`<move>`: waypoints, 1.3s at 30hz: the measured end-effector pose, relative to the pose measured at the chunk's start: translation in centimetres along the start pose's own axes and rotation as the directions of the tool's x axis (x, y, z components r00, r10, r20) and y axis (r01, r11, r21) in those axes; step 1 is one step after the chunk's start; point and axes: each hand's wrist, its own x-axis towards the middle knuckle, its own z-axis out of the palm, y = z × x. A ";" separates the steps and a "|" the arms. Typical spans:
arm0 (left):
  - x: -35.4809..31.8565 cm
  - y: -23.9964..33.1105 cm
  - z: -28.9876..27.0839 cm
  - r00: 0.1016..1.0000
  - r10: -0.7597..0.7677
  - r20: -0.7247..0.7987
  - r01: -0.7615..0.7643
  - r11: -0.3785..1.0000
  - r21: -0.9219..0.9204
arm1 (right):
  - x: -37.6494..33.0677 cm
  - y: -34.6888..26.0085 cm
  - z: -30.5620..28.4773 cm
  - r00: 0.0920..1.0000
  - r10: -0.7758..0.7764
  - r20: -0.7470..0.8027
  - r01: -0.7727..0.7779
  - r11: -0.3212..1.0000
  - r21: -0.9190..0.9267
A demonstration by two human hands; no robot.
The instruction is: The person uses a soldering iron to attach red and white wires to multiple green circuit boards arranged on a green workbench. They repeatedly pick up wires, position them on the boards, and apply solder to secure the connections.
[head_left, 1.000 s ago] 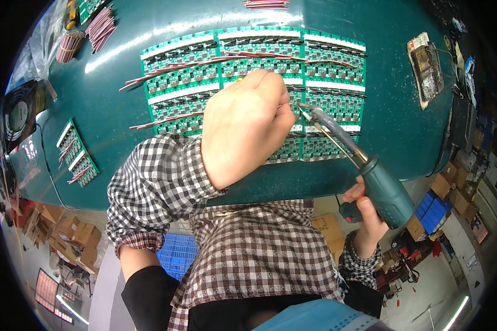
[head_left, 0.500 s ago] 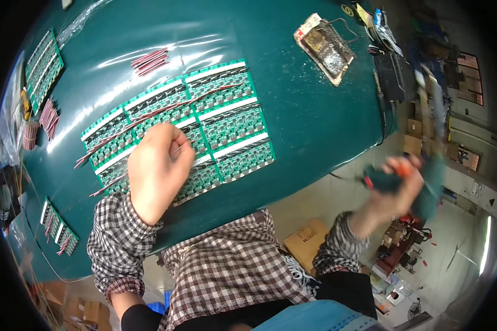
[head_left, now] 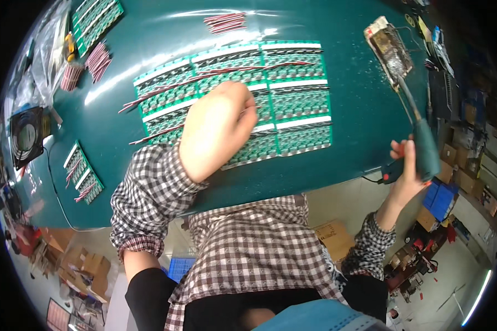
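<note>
Circuit board panel (head_left: 292, 105), green, flat on teal table (head_left: 149, 49), red wires (head_left: 204, 77) laid across its rows. Left hand (head_left: 215, 129) resting knuckles-up on panel's lower middle, fingers curled narrow at a wire; actual pinch hidden. Right hand (head_left: 406, 171) off table's right edge, closed round green handle of soldering iron (head_left: 422, 138), tip raised to sponge stand (head_left: 389, 49) at table's upper right. Further red wire bundles (head_left: 223, 22) above panel. Smaller boards (head_left: 83, 174) near left edge, small fan (head_left: 26, 135) beside them.
</note>
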 end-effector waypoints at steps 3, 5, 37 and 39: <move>-0.6 -0.1 0.1 0.999 -0.009 -0.034 0.011 0.998 0.058 | -3.6 0.9 -1.9 0.986 0.069 0.154 -0.108 0.959 0.263; -0.6 -0.1 0.5 0.997 0.007 -0.076 -0.003 0.999 0.051 | -5.3 -0.3 -2.1 0.940 0.136 0.313 -0.236 0.923 0.306; -0.1 0.1 1.2 0.992 0.020 -0.125 -0.013 0.998 0.060 | -9.1 -1.9 0.9 0.688 0.272 0.672 -0.447 0.889 0.098; -0.1 0.1 1.2 0.992 0.020 -0.122 -0.011 0.997 0.073 | -9.1 -2.1 1.1 0.702 0.278 0.656 -0.410 0.910 0.053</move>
